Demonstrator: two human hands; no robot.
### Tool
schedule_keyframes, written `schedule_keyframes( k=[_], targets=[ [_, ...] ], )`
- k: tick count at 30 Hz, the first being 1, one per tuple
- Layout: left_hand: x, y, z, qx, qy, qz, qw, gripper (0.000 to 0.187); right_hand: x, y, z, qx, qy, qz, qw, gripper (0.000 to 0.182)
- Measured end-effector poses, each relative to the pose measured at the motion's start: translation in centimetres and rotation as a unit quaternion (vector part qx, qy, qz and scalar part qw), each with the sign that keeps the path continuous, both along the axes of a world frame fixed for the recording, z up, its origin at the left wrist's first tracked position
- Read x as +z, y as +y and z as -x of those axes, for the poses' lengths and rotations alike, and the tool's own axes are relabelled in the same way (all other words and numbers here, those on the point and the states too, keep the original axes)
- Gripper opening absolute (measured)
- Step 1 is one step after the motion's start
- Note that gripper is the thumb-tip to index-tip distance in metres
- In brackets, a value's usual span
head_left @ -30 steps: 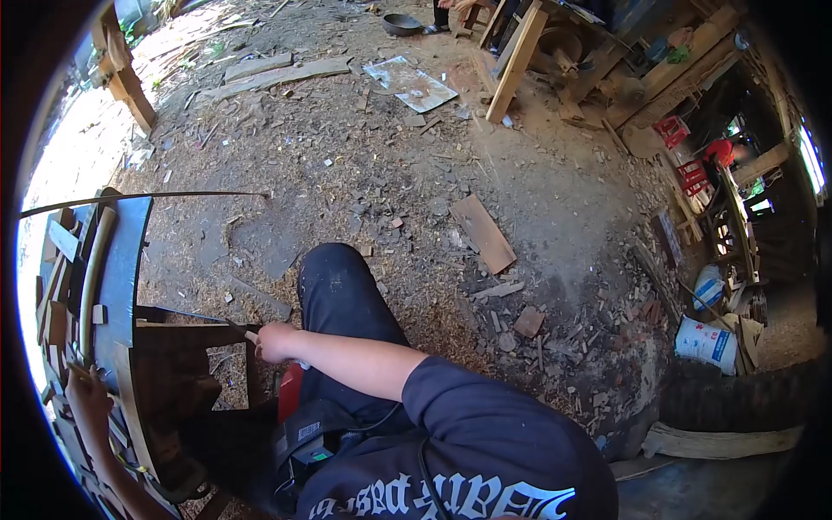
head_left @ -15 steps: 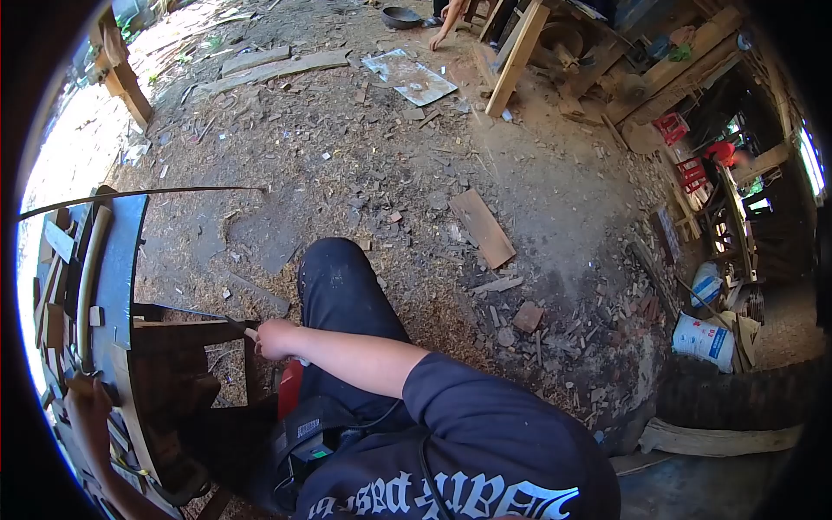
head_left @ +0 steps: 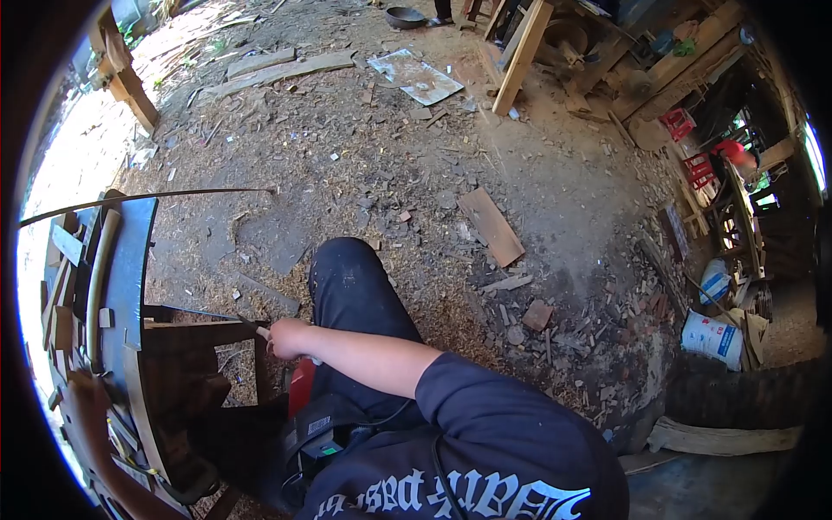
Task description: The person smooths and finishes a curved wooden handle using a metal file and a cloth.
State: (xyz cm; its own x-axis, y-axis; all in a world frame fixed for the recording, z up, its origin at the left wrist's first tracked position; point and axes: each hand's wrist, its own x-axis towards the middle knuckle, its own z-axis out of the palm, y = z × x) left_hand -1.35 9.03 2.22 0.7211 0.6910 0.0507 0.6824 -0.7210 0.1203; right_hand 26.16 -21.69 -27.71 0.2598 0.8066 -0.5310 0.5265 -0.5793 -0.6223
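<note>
My right hand [head_left: 287,338] grips the light handle of a long, thin-bladed tool [head_left: 247,321], just left of my bent knee. The dark, narrow blade runs left to the workbench [head_left: 130,269], and its far end is hard to make out there. My left hand [head_left: 89,400] is at the near side of the bench, dark and blurred. Its fingers look bent at the bench edge, but what they hold does not show. Close to it on the benchtop lie a long pale curved wooden piece [head_left: 101,282] and several wood offcuts [head_left: 61,329].
A thin dark strip [head_left: 191,194] sticks out from the bench over the floor. A brown board [head_left: 491,227] lies among shavings and scraps. Farther off are a stained sheet [head_left: 416,78], a dark bowl [head_left: 405,17] and a person's foot [head_left: 440,21]. White sacks [head_left: 711,340] stand at right.
The view has turned slightly, shifting the scene to the right. At the top, another person's reaching arm has gone from sight. My right hand keeps its grip beside my knee.
</note>
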Motion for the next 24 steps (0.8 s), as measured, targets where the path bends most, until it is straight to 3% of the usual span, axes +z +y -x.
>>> schedule_keyframes(
  k=[1,4,5,8,9,11,14,17,20,21,24],
  targets=[
    [0.2,0.3,-0.1,-0.034,0.063,0.041,0.997,0.011,0.6,-0.4,0.0,0.000,0.002,-0.008,1.000,0.028],
    [-0.3,-1.4,-1.9,0.027,-0.056,0.152,0.987,0.011,2.3,-0.6,0.0,0.026,-0.001,-0.004,1.000,0.042],
    [0.4,-1.5,-2.9,0.032,-0.034,0.179,0.983,0.012,2.6,-0.8,0.0,0.039,-0.003,0.005,0.999,0.051],
    [1.8,-3.6,-5.1,-0.090,-0.141,0.208,0.964,0.008,1.6,-0.5,0.1,0.028,0.018,-0.004,0.999,0.063],
    [2.8,-3.9,-5.1,-0.158,-0.126,0.113,0.973,0.008,1.6,-0.5,-0.1,0.038,0.011,-0.004,0.999,0.066],
    [3.0,-1.8,-4.1,-0.145,-0.182,0.067,0.970,0.008,1.7,-0.5,0.1,0.060,0.002,-0.002,0.998,0.071],
    [2.0,0.9,-3.2,-0.123,-0.182,0.105,0.970,0.007,3.1,-1.1,-0.1,0.070,0.001,0.018,0.997,0.075],
    [2.9,-3.3,-5.7,-0.069,-0.054,0.180,0.980,0.009,3.9,-1.3,-0.3,0.077,0.005,0.019,0.997,0.077],
    [0.7,-5.1,-6.2,-0.187,-0.177,0.033,0.966,0.015,4.1,-1.4,-0.2,0.081,-0.001,0.015,0.997,0.078],
    [1.5,-4.4,-6.5,-0.161,-0.140,0.062,0.975,0.017,4.2,-1.5,-0.1,0.082,-0.001,0.015,0.997,0.078],
    [1.5,-3.6,-6.9,-0.173,-0.169,-0.012,0.970,0.017,4.5,-1.8,-0.2,0.082,0.008,0.020,0.996,0.078]
  ],
)
